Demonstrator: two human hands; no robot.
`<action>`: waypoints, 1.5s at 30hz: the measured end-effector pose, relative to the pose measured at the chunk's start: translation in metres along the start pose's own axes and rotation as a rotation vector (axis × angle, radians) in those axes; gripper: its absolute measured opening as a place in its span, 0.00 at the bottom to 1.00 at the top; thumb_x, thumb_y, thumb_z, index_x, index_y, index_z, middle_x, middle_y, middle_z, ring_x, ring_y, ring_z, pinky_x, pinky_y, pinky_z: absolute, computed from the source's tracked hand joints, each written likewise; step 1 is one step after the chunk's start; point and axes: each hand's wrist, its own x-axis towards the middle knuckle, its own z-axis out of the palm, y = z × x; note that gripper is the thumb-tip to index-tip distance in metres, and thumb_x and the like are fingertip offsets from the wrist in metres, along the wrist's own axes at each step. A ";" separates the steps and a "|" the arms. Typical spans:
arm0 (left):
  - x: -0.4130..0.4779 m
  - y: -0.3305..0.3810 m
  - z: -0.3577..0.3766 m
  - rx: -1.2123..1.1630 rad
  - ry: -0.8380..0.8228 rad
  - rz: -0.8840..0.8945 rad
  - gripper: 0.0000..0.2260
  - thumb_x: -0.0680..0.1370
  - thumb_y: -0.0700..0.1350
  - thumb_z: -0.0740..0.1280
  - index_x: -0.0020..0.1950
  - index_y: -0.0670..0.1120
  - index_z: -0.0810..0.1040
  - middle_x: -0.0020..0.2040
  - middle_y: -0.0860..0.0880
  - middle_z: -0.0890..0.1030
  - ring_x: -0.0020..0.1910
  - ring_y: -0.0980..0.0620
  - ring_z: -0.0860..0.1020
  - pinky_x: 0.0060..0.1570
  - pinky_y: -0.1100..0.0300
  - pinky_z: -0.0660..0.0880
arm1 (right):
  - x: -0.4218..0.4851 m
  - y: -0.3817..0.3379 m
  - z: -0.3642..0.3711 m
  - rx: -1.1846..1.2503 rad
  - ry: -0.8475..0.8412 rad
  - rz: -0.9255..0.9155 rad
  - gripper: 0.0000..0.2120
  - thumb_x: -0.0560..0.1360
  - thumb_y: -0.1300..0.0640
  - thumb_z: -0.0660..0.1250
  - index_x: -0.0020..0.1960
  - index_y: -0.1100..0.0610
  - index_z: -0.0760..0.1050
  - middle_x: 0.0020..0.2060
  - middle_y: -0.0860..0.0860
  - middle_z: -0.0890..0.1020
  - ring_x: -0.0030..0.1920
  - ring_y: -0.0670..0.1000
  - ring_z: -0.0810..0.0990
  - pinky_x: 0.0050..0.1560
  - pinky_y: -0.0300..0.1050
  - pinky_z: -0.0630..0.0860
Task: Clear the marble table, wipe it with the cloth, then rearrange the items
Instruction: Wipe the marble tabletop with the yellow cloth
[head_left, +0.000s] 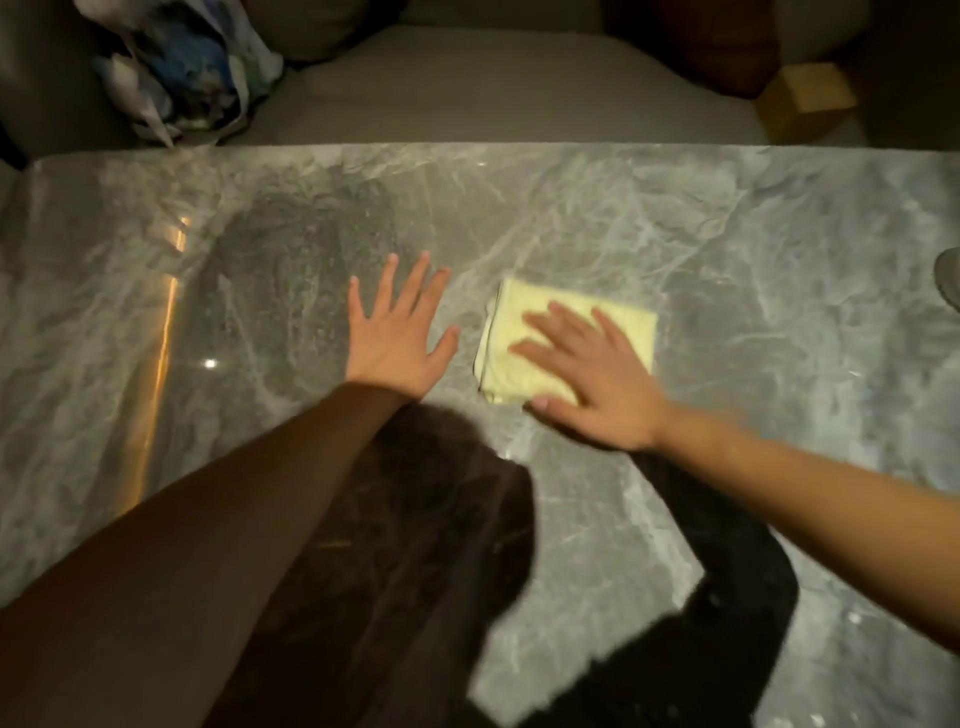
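Observation:
A folded pale yellow cloth (524, 332) lies near the middle of the grey marble table (727, 234). My right hand (592, 371) presses flat on the cloth, fingers spread and pointing to the far left, covering its near right part. My left hand (400, 325) rests palm down on the bare marble just left of the cloth, fingers apart, holding nothing. A small gap separates the left hand from the cloth's left edge.
Beyond the table's far edge is a grey sofa seat (493, 93) with a bundle of plastic bags (182, 67) at the far left. A tan box (808, 98) sits at the far right. A grey rounded object (949, 275) shows at the right edge of the marble.

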 end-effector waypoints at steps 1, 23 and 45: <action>-0.001 0.000 -0.001 -0.006 0.000 0.000 0.30 0.77 0.61 0.49 0.77 0.52 0.52 0.79 0.51 0.51 0.78 0.45 0.47 0.72 0.36 0.44 | -0.020 -0.006 0.005 0.025 -0.005 -0.018 0.30 0.74 0.33 0.51 0.72 0.43 0.63 0.75 0.49 0.62 0.77 0.53 0.54 0.73 0.58 0.51; 0.088 0.126 0.003 -0.166 0.030 0.031 0.26 0.77 0.53 0.56 0.75 0.51 0.59 0.78 0.49 0.55 0.78 0.46 0.50 0.72 0.37 0.44 | -0.007 0.108 -0.005 -0.071 0.245 0.194 0.35 0.72 0.35 0.62 0.73 0.52 0.62 0.73 0.52 0.66 0.74 0.52 0.60 0.73 0.57 0.48; 0.076 0.166 0.006 -0.052 -0.073 0.007 0.25 0.81 0.54 0.51 0.78 0.52 0.51 0.79 0.49 0.49 0.78 0.42 0.45 0.73 0.38 0.43 | -0.038 0.144 -0.025 -0.113 0.089 0.206 0.36 0.74 0.33 0.47 0.77 0.50 0.55 0.78 0.50 0.55 0.78 0.52 0.50 0.74 0.60 0.45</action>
